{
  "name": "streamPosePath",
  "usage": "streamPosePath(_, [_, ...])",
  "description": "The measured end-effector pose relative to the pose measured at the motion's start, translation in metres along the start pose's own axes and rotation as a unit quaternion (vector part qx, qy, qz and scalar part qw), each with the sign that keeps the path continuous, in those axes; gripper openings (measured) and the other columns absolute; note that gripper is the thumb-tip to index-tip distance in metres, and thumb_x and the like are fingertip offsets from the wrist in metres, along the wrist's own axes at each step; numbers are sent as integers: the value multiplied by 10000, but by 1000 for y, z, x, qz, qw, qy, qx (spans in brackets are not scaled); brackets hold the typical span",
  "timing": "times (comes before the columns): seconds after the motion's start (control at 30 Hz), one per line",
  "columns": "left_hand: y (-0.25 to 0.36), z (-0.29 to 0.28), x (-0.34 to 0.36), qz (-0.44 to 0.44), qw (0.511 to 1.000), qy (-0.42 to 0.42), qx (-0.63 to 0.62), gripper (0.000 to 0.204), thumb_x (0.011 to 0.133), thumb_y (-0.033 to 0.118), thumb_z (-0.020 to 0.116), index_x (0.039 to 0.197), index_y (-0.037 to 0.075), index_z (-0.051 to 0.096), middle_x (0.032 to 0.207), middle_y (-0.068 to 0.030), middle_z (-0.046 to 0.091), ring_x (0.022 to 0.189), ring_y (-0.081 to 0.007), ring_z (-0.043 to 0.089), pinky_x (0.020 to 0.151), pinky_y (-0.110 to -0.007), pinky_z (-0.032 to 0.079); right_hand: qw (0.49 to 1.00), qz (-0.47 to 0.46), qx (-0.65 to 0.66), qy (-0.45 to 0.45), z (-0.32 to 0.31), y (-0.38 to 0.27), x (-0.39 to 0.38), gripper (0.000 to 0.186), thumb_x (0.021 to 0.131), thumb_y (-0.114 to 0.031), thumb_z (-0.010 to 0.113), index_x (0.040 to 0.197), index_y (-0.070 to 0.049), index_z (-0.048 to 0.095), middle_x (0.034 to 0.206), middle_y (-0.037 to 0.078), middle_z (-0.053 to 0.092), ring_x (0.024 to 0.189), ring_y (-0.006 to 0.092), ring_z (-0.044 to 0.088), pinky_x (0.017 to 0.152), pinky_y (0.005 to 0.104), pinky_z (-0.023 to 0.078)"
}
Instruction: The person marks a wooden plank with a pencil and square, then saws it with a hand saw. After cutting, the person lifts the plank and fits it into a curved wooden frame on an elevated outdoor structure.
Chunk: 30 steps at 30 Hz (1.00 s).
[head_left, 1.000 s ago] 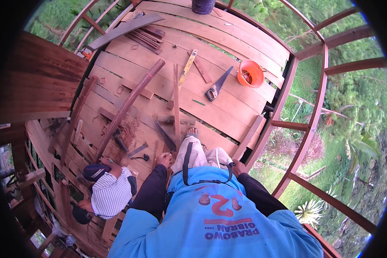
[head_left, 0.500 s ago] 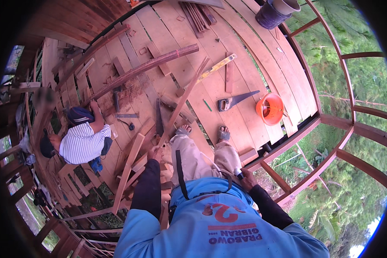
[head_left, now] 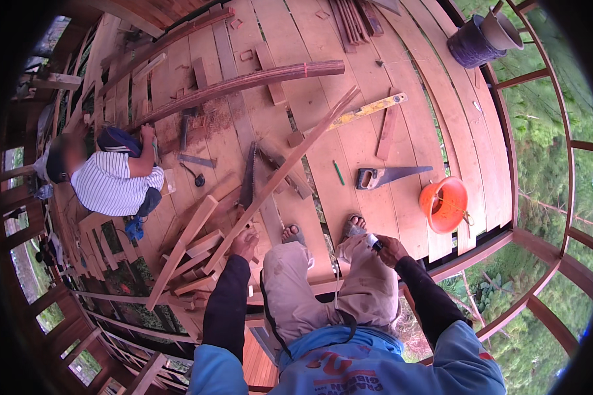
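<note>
My left hand [head_left: 246,245] has its fingers curled at the edge of a long, thin wooden strip [head_left: 290,161], close to its near end. The strip slants away to the right over the plank floor, its near part passing over a pile of short timber pieces [head_left: 186,253]. My right hand [head_left: 392,251] is closed around a small white-and-dark object [head_left: 373,241] above my right knee; its kind is not clear. Ahead of my feet lie a handsaw [head_left: 392,176], a green pencil-like stick [head_left: 338,172] and a yellow spirit level [head_left: 369,112].
An orange bucket [head_left: 443,205] stands at the right near the floor edge. A co-worker in a striped shirt [head_left: 115,184] crouches at the left beside a long dark beam [head_left: 244,85]. Another saw [head_left: 248,178] and a hammer [head_left: 184,128] lie between us. Gaps show between floor planks.
The view has shifted, so the floor items appear farther right and lower. My right hand has come forward over my knee with the small object. My left hand stays at the strip.
</note>
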<state>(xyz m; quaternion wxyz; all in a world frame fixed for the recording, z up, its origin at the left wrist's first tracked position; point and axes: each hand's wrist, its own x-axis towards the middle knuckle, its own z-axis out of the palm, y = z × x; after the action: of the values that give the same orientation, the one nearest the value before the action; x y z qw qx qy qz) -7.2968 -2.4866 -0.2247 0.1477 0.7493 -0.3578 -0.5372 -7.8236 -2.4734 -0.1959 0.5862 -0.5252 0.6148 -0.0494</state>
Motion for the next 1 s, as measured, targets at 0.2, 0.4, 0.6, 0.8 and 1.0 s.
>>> streamPosePath(0.2, [-96,32,156,-5,999,38,-25,388,993,168,716,1322,-26,654,1229,-166,746,1135,-220,722,1002,-338,560,971,-8,-238,19,8,61,258,303,975,-234,571,1190,-94,733,1131,196,747,1074,391,728,951,485,565])
streamPosePath(0.4, [-148,31,289,138,981,110,75,428,964,265,731,1291,-7,684,1126,-173,787,1077,-259,759,943,-375,582,928,8,-367,-59,59,70,421,347,1012,-374,598,1216,-136,747,1181,186,708,1142,368,696,972,513,540])
streamPosePath(0.6, [-161,-2,373,98,964,240,55,404,956,324,720,1247,45,744,1135,-177,786,1086,-299,754,953,-383,573,890,-43,-452,-43,77,120,490,588,1045,-623,520,1333,-119,615,1217,248,687,1154,438,685,982,556,509])
streamPosePath(0.8, [-212,-29,405,65,936,338,76,383,936,360,723,1165,58,782,1138,-187,782,1080,-332,750,955,-396,570,875,-122,-469,-17,95,142,487,465,1034,-526,588,1050,-73,695,1024,220,673,976,431,688,814,561,514])
streamPosePath(1.0, [-218,-46,438,92,917,368,121,390,923,356,740,1163,51,778,1091,-181,790,1059,-317,756,940,-390,569,908,-187,-358,108,102,175,478,270,971,-320,722,935,-57,669,952,167,654,862,409,676,741,520,507])
